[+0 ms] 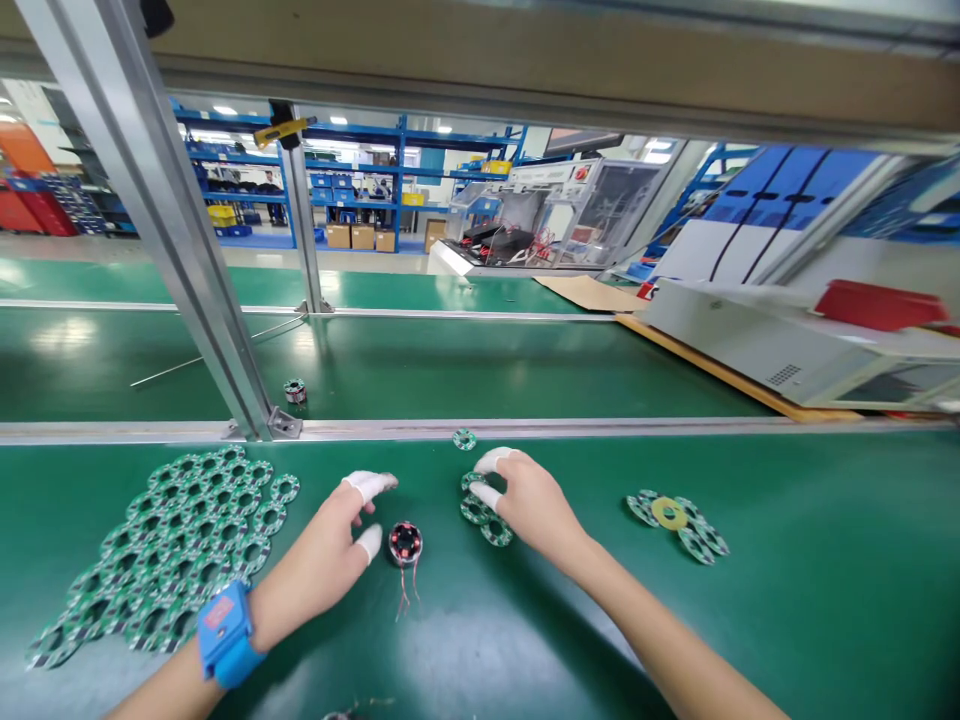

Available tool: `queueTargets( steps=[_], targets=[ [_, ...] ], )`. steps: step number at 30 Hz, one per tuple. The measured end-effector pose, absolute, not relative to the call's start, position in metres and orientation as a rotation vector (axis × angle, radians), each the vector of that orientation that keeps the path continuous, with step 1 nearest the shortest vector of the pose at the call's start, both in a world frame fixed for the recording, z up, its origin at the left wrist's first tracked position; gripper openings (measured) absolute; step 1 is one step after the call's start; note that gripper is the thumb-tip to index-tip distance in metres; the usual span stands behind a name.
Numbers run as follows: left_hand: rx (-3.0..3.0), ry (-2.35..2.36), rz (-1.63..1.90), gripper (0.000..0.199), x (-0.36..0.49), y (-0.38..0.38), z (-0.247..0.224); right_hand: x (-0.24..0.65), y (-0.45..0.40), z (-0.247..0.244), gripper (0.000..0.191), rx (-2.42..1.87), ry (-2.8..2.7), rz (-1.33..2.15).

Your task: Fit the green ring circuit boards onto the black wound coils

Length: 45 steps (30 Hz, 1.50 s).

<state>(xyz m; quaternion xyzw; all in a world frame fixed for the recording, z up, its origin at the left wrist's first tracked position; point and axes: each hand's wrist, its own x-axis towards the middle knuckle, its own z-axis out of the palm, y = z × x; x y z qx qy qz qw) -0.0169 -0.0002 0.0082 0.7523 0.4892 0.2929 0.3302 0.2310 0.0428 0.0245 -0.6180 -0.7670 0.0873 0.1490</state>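
White finger cots cover the thumb and a fingertip on each hand. My left hand (330,550), fingers apart and holding nothing, hovers left of a small wound motor stator (405,542). Loose red wires trail from that stator toward me. Right of it, my right hand (529,500) has thumb and forefinger closed on the edge of a green ring-shaped circuit board (469,481). That board is partly hidden by the fingers. More ring boards (496,531) lie just below it, and a single ring board (464,439) rests farther back.
A large cluster of ring boards (180,540) spreads at left. Several more lie at right with a yellow ring (669,513). Another stator (295,391) stands beyond the metal rail (525,428), near an upright post (172,220). One more part is cut off at the bottom edge.
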Motion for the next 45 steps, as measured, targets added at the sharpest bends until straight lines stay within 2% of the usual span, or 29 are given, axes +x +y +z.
queueTargets(
  steps=[2, 4, 7, 10, 13, 16, 19, 24, 30, 37, 45],
  targets=[
    [1.946, 1.315, 0.865, 0.031, -0.014, 0.000, 0.017, 0.217, 0.035, 0.023, 0.015, -1.632, -2.085, 0.476],
    [1.952, 1.264, 0.899, 0.021, -0.008, -0.002, 0.024, 0.201, 0.024, 0.021, 0.017, -1.425, -1.906, 0.750],
    [1.949, 1.223, 0.844, 0.027, 0.001, -0.005, 0.028, 0.181, 0.009, 0.020, 0.022, -1.208, -1.789, 0.933],
    [1.909, 1.303, 0.822, 0.033, 0.006, -0.007, 0.025, 0.175, -0.001, 0.022, 0.026, -1.158, -1.938, 0.822],
    [1.924, 1.330, 0.807, 0.034, 0.007, -0.008, 0.022, 0.181, -0.001, 0.024, 0.033, -1.175, -2.134, 0.525],
    [2.099, 1.422, 0.778, 0.023, 0.004, -0.008, 0.018, 0.193, 0.007, 0.023, 0.025, -1.253, -2.184, 0.301],
    [2.258, 1.498, 0.605, 0.050, 0.002, -0.007, 0.013, 0.201, 0.015, 0.021, 0.019, -1.383, -2.109, 0.401],
    [2.325, 1.549, 0.454, 0.034, 0.006, -0.005, 0.003, 0.190, 0.011, 0.017, 0.013, -1.349, -2.098, 0.683],
    [2.372, 1.594, 0.457, 0.029, 0.009, -0.007, -0.005, 0.173, -0.003, 0.014, 0.025, -1.231, -2.317, 0.419],
    [2.423, 1.652, 0.477, 0.029, 0.010, -0.012, -0.010, 0.177, -0.006, 0.006, 0.027, -1.168, -2.413, 0.266],
    [2.448, 1.653, 0.536, 0.035, 0.011, -0.013, -0.014, 0.182, 0.000, -0.003, 0.025, -1.046, -2.400, 0.262]
  ],
)
